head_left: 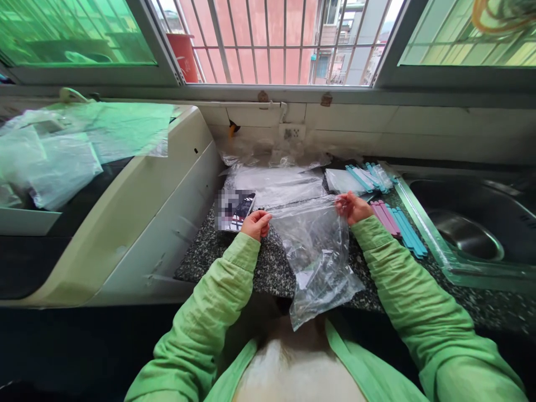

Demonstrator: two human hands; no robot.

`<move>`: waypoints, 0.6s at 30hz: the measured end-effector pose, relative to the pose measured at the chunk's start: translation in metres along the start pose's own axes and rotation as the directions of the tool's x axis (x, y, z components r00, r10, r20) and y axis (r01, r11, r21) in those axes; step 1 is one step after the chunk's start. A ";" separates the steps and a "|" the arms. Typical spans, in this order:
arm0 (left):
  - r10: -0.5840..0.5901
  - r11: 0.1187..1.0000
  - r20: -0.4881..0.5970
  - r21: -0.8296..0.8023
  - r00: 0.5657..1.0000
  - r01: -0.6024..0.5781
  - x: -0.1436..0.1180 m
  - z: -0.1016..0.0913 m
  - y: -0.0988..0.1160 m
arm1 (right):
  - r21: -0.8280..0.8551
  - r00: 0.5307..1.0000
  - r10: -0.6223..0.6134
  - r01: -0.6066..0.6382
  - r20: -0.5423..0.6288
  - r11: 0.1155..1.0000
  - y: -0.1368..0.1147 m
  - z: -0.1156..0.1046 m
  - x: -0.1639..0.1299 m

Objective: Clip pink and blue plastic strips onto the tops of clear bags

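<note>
The left hand and the right hand each pinch an upper corner of a clear plastic bag, so both grips are clenched on its top edge. The mouth of the bag stretches between them, running roughly from 9 o'clock to 3 o'clock, and its body hangs toward 6 o'clock, over the front edge of the speckled granite surface and down toward the person's lap. The bag's long axis thus lies from 12 to 6, crosswise to the line between the hands; neither hand is nearer, as each holds its own corner.

At 3 o'clock from the right hand, just beside the green sleeve, lies a row of pink and blue sealing clips, their long axes pointing about 11 to 5. More blue clips lie at 12 o'clock from that hand, with a stack of clear bags to their left. A dark packet sits at 11 o'clock from the left hand, touching distance away. The steel sink is farther off at 3 o'clock.
</note>
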State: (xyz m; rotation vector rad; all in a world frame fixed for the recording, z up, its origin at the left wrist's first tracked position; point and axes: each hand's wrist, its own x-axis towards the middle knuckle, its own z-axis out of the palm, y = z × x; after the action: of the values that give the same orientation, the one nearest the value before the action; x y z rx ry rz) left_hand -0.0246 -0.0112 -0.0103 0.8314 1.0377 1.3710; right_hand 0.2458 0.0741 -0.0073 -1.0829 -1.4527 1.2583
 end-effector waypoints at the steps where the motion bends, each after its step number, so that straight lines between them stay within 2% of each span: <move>1: -0.005 1.000 0.009 -0.010 1.000 0.005 0.001 0.000 -0.001 | 0.007 1.000 0.024 -0.024 -0.016 1.000 0.002 0.001 0.001; 3: -0.013 1.000 0.027 -0.027 1.000 0.014 0.002 -0.001 -0.003 | 0.044 0.997 0.067 -0.065 -0.048 0.997 0.006 0.004 0.002; 7: -0.049 0.999 0.051 -0.002 0.998 0.049 0.006 -0.001 -0.006 | 0.065 0.995 0.094 -0.095 0.026 0.993 0.004 0.018 -0.002; 10: -0.047 0.997 0.046 0.066 0.998 0.044 0.013 0.002 0.005 | 0.084 0.995 0.098 -0.099 0.019 0.992 -0.008 0.027 0.003; 13: 0.031 0.984 0.043 0.174 0.999 -0.038 0.023 0.007 0.035 | 0.077 0.999 0.022 -0.019 -0.038 0.997 -0.029 0.030 0.016; 15: 0.164 0.957 0.029 0.239 0.986 -0.166 0.029 0.013 0.064 | 0.067 0.987 -0.133 0.140 -0.095 0.988 -0.049 0.029 0.024; 17: 0.316 0.903 0.052 0.291 0.947 -0.317 0.028 0.019 0.092 | 0.060 0.960 -0.242 0.252 -0.140 0.966 -0.071 0.027 0.024; 18: 0.391 0.866 0.072 0.307 0.917 -0.394 0.024 0.022 0.105 | 0.028 0.924 -0.338 0.348 -0.181 0.937 -0.082 0.025 0.021</move>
State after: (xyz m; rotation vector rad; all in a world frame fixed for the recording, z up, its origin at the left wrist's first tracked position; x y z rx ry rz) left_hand -0.0436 0.0218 0.0927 1.3449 1.1414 1.5584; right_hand 0.2120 0.0815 0.0743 -0.8299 -1.3900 0.9283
